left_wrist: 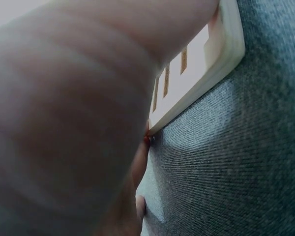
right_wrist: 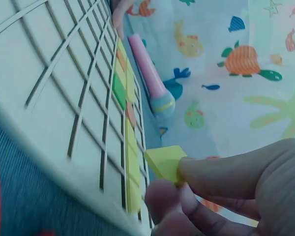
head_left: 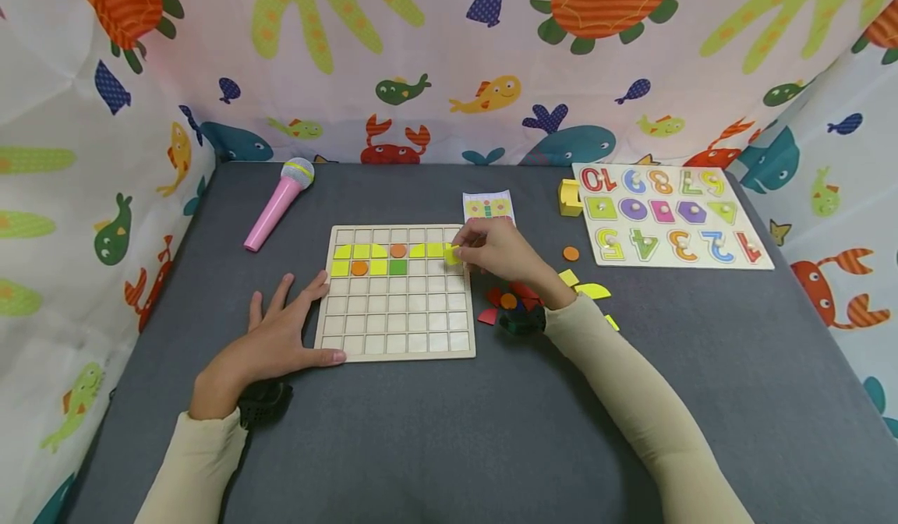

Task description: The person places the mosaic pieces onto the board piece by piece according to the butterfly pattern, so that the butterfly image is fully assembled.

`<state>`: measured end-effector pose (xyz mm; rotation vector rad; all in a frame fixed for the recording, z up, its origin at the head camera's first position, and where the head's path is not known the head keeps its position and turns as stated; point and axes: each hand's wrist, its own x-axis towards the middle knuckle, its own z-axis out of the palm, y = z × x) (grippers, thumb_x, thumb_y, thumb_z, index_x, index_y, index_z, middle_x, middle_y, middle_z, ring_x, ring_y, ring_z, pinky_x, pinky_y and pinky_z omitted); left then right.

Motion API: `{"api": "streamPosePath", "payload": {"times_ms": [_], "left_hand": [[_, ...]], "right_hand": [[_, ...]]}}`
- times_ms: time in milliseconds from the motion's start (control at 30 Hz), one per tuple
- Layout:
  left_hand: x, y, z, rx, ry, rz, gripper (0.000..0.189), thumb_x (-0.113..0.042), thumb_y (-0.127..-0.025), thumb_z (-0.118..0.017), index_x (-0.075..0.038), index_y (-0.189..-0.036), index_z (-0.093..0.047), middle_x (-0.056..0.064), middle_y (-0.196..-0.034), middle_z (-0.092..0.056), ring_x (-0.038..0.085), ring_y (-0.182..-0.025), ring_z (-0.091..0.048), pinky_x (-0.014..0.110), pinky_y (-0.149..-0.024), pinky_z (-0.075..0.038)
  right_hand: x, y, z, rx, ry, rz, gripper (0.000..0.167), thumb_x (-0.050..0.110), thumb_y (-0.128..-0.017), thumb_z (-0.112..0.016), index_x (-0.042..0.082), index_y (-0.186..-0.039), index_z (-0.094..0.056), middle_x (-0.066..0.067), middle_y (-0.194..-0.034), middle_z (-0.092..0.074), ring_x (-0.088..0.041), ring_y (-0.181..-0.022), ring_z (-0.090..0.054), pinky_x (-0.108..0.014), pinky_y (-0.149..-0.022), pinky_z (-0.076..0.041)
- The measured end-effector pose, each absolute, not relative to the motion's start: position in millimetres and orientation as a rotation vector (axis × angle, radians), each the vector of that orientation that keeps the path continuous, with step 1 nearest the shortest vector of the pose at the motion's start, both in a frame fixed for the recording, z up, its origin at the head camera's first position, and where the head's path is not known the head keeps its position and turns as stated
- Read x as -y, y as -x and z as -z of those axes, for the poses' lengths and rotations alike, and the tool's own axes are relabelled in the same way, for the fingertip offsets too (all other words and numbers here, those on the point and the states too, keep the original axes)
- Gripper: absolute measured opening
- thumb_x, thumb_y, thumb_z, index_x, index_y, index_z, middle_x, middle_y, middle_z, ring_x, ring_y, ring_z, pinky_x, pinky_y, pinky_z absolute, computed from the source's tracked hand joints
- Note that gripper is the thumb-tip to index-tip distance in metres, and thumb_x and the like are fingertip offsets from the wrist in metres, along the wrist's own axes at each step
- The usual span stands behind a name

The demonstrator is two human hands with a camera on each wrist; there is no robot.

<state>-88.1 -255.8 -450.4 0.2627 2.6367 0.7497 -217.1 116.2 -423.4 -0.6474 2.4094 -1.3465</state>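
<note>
Between thumb and fingertips my right hand (head_left: 507,251) pinches a yellow square tile (right_wrist: 164,161). It holds the tile over the right side of the wooden grid board (head_left: 396,323), near the upper rows. My left hand (head_left: 277,342) rests at the board's left edge with fingers spread, its thumb lying on the lower left corner. Yellow tiles, orange round tiles (head_left: 359,267) and a green square tile (head_left: 397,267) sit in the board's second and third rows. In the left wrist view the board's edge (left_wrist: 206,81) shows past the blurred hand.
Loose red, orange and yellow pieces (head_left: 592,291) lie under and beside the right wrist. Behind the right hand is a small pattern card (head_left: 488,206). A number puzzle board (head_left: 673,216) and a yellow block (head_left: 570,197) stand back right, a pink toy microphone (head_left: 279,203) back left.
</note>
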Motion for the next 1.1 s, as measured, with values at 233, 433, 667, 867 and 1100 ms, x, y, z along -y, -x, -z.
{"api": "streamPosePath", "payload": {"times_ms": [233,433,667,867,1100], "left_hand": [[254,88,450,-2.641,-0.265,-0.747,0.124,-0.067,-0.080,-0.086,-0.010,-0.171,-0.023,0.014,-0.179,-0.008,0.051,-0.160,0.010,0.078,-0.114,0.017],[253,87,449,-2.652,-0.274,-0.762,0.123,-0.065,-0.080,-0.087,-0.009,-0.170,-0.025,0.016,-0.179,-0.010,0.052,-0.159,0.008,0.079,-0.114,0.016],[252,88,447,-2.652,-0.275,-0.756,0.123,-0.065,-0.080,-0.087,-0.009,-0.170,-0.025,0.014,-0.179,-0.010,0.052,-0.159,0.008,0.079,-0.113,0.015],[253,87,449,-2.647,-0.278,-0.759,0.124,-0.064,-0.079,-0.088,-0.009,-0.170,-0.025,0.015,-0.179,-0.010,0.053,-0.159,0.008,0.080,-0.113,0.016],[252,88,447,-2.646,-0.276,-0.748,0.124,-0.065,-0.079,-0.088,-0.009,-0.170,-0.024,0.017,-0.178,-0.010,0.054,-0.158,0.008,0.080,-0.112,0.016]], "right_hand": [[-88,216,425,-2.487,0.736,1.261,0.005,0.007,-0.098,-0.077,0.004,-0.102,-0.077,-0.006,-0.087,-0.072,-0.027,-0.070,-0.065,-0.031,-0.059,-0.051],[-71,217,429,-2.504,0.809,1.206,0.003,0.005,-0.097,-0.076,0.003,-0.098,-0.076,-0.004,-0.085,-0.072,-0.024,-0.071,-0.065,-0.032,-0.064,-0.050],[-60,217,431,-2.615,0.886,1.033,0.004,0.007,-0.097,-0.076,0.007,-0.093,-0.076,-0.001,-0.084,-0.072,-0.020,-0.076,-0.061,-0.033,-0.071,-0.048],[-56,212,434,-2.667,0.938,0.944,0.003,0.008,-0.098,-0.076,0.007,-0.095,-0.077,-0.001,-0.087,-0.073,-0.019,-0.081,-0.063,-0.035,-0.076,-0.052],[-53,208,432,-2.722,1.010,0.886,0.010,0.003,-0.098,-0.075,0.008,-0.090,-0.075,0.001,-0.079,-0.068,-0.018,-0.072,-0.059,-0.032,-0.067,-0.047]]}}
